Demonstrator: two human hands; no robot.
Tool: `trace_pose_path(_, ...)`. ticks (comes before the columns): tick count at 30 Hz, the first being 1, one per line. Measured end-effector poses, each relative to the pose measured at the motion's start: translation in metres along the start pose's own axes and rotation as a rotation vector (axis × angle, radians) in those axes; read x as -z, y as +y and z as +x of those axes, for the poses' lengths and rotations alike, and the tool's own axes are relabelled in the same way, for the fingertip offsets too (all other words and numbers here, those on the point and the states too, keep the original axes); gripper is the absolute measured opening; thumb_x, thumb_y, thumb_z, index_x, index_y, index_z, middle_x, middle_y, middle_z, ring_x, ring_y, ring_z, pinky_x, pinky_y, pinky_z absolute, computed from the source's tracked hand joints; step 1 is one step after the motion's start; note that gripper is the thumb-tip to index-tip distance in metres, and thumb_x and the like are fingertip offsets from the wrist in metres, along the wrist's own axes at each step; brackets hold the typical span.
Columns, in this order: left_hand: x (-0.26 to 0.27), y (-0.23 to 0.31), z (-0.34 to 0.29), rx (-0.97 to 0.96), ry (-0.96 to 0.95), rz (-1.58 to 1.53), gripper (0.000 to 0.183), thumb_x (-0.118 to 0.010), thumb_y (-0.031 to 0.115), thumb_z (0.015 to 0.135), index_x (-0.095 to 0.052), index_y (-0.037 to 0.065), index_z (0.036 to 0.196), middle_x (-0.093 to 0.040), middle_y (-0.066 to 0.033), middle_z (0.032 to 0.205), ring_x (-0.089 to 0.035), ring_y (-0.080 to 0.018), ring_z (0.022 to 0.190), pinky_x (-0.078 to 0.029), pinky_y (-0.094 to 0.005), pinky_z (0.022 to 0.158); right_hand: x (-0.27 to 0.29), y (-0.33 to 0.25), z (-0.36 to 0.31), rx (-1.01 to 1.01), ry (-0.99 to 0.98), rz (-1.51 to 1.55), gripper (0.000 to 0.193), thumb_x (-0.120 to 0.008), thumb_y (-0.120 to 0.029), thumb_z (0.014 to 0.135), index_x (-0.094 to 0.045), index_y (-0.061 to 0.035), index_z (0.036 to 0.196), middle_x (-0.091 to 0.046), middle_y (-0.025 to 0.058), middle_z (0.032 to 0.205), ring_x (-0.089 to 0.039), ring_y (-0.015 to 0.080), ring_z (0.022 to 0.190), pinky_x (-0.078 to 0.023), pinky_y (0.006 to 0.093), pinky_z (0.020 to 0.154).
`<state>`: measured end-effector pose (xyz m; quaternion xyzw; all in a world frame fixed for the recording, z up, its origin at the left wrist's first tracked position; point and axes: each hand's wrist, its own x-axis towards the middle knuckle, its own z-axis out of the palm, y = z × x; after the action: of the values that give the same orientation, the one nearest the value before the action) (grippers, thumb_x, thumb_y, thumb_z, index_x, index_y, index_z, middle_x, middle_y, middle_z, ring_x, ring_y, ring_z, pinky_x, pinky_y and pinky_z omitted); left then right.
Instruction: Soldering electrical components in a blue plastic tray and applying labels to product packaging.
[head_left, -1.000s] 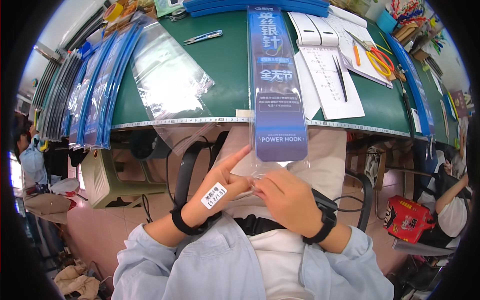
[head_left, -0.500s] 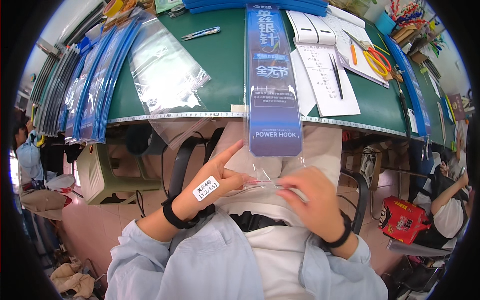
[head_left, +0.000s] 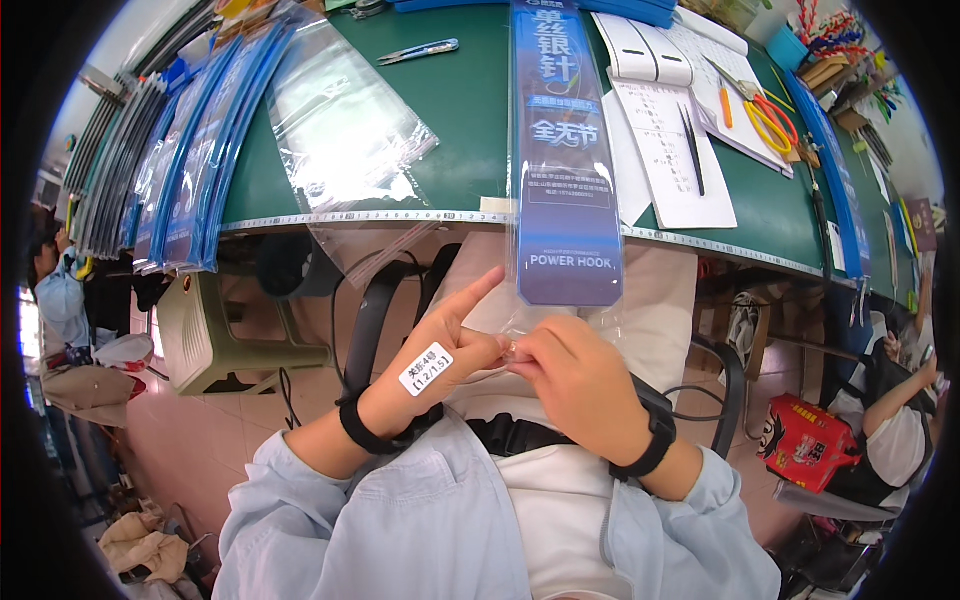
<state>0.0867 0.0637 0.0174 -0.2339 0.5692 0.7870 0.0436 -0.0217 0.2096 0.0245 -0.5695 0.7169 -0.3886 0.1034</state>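
A long blue printed card (head_left: 568,225) lies inside a clear plastic sleeve, its far part on the green table and its near end over my lap. The sleeve's clear end (head_left: 606,320) reaches past the card toward me. My left hand (head_left: 440,350), with a white sticker on its back, pinches that end between thumb and curled fingers. Its index finger points out along the card's left edge. Close against it, my right hand (head_left: 580,390) pinches the same end with thumb and fingertips. The fingers partly hide the plastic between them.
Clear plastic sleeves (head_left: 340,120) overhang the front edge of the green table (head_left: 465,110). Blue packs (head_left: 205,170) stand at the left; thread snips (head_left: 418,52) lie behind. To the right are tweezers (head_left: 692,150), papers (head_left: 715,205) and scissors (head_left: 765,120).
My right hand has moved left along the sleeve's near end, and its fingertips now meet my left hand's. The view has shifted slightly, so the table things appear farther right.
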Motion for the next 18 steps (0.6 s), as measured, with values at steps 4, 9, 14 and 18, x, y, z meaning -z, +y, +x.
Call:
trace_pose_path(4, 0.003, 0.002, 0.001, -0.041, 0.082, -0.067, 0.072, -0.055, 0.007, 0.085, -0.013, -0.003, 0.142, -0.065, -0.007, 0.076, -0.059, -0.0066, 0.074, -0.046, -0.0205, 0.077, 0.032, 0.005, -0.021, -0.185, -0.031, 0.133, 0.014, -0.065, -0.005, 0.073, -0.054, -0.0027, 0.081, -0.051, 0.0089, 0.076, -0.051, 0.0244, 0.067, -0.042, 0.0309, 0.06)
trace_pose_path(9, 0.005, 0.001, 0.001, 0.006, 0.047, 0.137, 0.071, -0.057, 0.01, 0.085, -0.016, -0.002, 0.142, -0.064, -0.0031, 0.07, -0.056, -0.0058, 0.068, -0.043, -0.0185, 0.071, 0.135, 0.042, -0.1, -0.54, 0.477, 0.36, 0.011, -0.056, -0.004, 0.077, -0.046, -0.0061, 0.075, -0.041, -0.0004, 0.073, -0.039, 0.0075, 0.064, -0.033, 0.0193, 0.058)
trace_pose_path(14, 0.01, 0.003, -0.002, 0.014, 0.007, 0.168, 0.068, -0.055, 0.012, 0.087, -0.018, 0.001, 0.142, -0.065, -0.0089, 0.08, -0.06, -0.0093, 0.074, -0.047, -0.0219, 0.073, 0.231, 0.096, -0.198, -0.704, 0.618, 0.255, 0.008, -0.056, -0.008, 0.087, -0.049, -0.0044, 0.086, -0.047, 0.0034, 0.077, -0.046, 0.0104, 0.067, -0.039, 0.0217, 0.062)
trace_pose_path(18, 0.021, 0.015, -0.009, -0.106, 0.106, 0.629, 0.054, -0.055, 0.017, 0.089, -0.034, 0.01, 0.138, -0.067, -0.0085, 0.085, -0.061, -0.0162, 0.069, -0.049, -0.0253, 0.069, 0.253, 0.116, -0.209, -0.881, 0.455, -0.401, 0.012, -0.055, -0.006, 0.085, -0.054, -0.0019, 0.097, -0.057, 0.0077, 0.083, -0.055, 0.0153, 0.076, -0.043, 0.0249, 0.07)
